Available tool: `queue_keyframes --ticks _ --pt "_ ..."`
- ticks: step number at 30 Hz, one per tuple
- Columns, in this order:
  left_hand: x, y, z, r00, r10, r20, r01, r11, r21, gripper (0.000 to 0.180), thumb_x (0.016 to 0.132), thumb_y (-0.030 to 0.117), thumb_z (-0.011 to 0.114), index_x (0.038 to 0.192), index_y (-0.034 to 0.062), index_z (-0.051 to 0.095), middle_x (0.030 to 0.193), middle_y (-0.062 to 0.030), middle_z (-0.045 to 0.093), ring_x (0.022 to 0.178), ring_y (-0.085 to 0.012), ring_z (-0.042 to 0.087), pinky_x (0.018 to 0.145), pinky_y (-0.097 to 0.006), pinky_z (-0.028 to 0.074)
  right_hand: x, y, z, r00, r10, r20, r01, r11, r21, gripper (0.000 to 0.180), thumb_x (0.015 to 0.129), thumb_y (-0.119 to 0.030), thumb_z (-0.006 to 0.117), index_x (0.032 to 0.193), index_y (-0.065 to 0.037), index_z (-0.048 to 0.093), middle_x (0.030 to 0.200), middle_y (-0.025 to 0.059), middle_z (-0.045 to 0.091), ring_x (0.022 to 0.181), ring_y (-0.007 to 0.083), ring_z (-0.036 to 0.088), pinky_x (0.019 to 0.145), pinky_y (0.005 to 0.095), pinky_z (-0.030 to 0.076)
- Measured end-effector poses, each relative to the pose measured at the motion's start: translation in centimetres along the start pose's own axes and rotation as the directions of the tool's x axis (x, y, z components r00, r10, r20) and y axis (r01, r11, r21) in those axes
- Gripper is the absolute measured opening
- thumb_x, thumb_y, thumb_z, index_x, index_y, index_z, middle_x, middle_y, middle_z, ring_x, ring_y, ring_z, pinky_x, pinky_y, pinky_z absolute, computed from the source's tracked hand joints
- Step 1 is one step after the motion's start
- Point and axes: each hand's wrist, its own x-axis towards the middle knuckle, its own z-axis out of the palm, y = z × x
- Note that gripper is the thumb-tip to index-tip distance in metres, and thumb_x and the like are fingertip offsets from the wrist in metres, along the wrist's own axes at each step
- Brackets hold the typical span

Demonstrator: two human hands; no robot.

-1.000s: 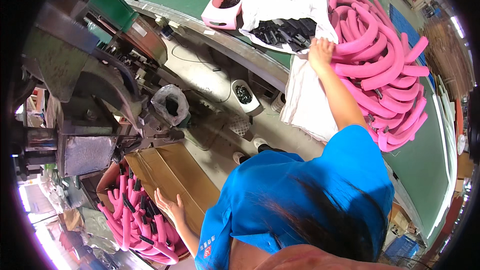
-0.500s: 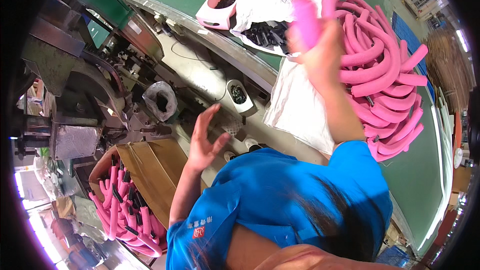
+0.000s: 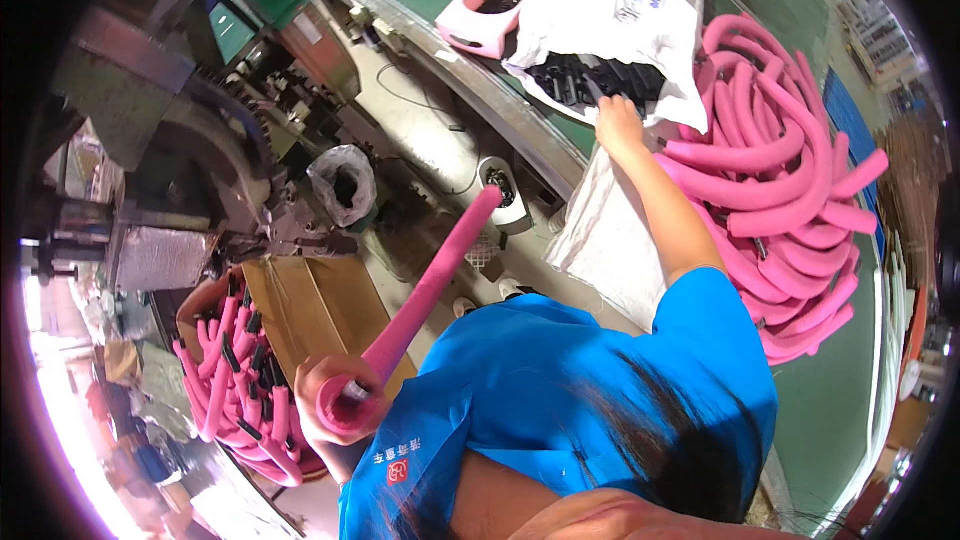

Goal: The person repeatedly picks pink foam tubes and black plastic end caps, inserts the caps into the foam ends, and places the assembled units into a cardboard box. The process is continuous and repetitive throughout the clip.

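Note:
My left hand [image 3: 335, 390] is closed around one end of a pink foam tube [image 3: 435, 285]. The tube slants up and away, and its near end shows a hollow opening with something pale inside. At the mouth of a white woven bag [image 3: 605, 15] on the bench, my right hand [image 3: 620, 125] has its fingers pinched on a black plastic piece [image 3: 593, 87]. Several more black pieces [image 3: 635, 78] lie heaped in the bag's opening. Just right of that hand, a large heap of pink foam tubes [image 3: 765, 145] covers part of the green bench.
A pink scoop-shaped bin [image 3: 470, 25] with small dark parts stands beside the bag. Lower left, a cardboard box [image 3: 320, 315] holds pink tubes with black ends [image 3: 235, 370]. Between machine and bench are a lined bin [image 3: 343, 185] and a white container [image 3: 503, 190]. Machinery [image 3: 190, 140] stands left.
The pink tube has passed from my right hand to my left, which was open and empty before. My right hand has moved down to the black pieces at the bag's mouth. The view has shifted slightly.

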Motion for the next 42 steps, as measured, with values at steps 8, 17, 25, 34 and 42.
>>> queue_keyframes --ticks 8,17,25,34,42 --pt "-0.1 -2.1 3.4 0.824 -0.538 0.178 0.564 0.749 -0.348 0.035 0.067 0.015 0.077 0.095 0.0012 0.060 0.074 -0.0064 0.060 0.068 -0.0112 0.055 0.065 -0.027 0.046 5.3 0.1 1.2 0.856 0.127 0.502 -0.057 0.987 -0.152 0.028 0.088 -0.016 0.046 0.103 0.002 0.062 0.104 0.0178 0.067 0.094 0.0290 0.067 0.074 0.0464 0.053" --pt "1.1 -3.3 4.8 0.896 -0.425 0.130 0.443 0.834 -0.330 0.035 0.072 0.019 0.076 0.098 0.0035 0.059 0.081 -0.0113 0.063 0.072 -0.0204 0.062 0.070 -0.032 0.049 -3.4 -16.1 -16.1 0.825 -0.493 0.275 -0.435 -0.245 0.866 0.024 0.091 -0.010 0.052 0.112 0.000 0.046 0.104 0.0198 0.063 0.096 0.0298 0.065 0.084 0.0331 0.050" --pt "0.8 -3.5 5.3 0.887 -0.455 -0.081 0.410 0.856 -0.315 0.033 0.076 0.017 0.075 0.100 0.0038 0.057 0.078 -0.0110 0.064 0.071 -0.0203 0.064 0.068 -0.032 0.050 -8.1 -25.7 -19.9 0.868 -0.403 0.289 -0.492 -0.629 0.601 0.036 0.091 0.000 0.053 0.124 -0.004 0.038 0.110 0.0175 0.058 0.109 0.0332 0.059 0.086 0.0392 0.055" --pt "-2.1 -4.5 4.5 0.838 -0.510 -0.194 0.448 0.846 -0.288 0.027 0.075 0.013 0.073 0.095 0.0025 0.057 0.076 -0.0066 0.061 0.069 -0.0114 0.056 0.066 -0.028 0.047 -8.5 -29.1 -19.9 0.799 -0.536 0.274 -0.553 -0.475 0.684 0.031 0.092 -0.003 0.053 0.122 -0.001 0.044 0.110 0.0132 0.056 0.105 0.0314 0.062 0.086 0.0373 0.055" --pt "-4.3 -7.2 3.9 0.819 -0.540 -0.193 0.531 0.842 -0.098 0.024 0.075 0.014 0.070 0.093 0.0047 0.057 0.069 -0.0159 0.060 0.062 -0.0289 0.062 0.059 -0.035 0.048 -10.3 -33.4 -18.6 0.713 -0.687 0.142 -0.477 -0.326 0.816 0.023 0.098 -0.010 0.043 0.119 -0.002 0.036 0.109 0.0133 0.051 0.101 0.0250 0.063 0.087 0.0337 0.052"
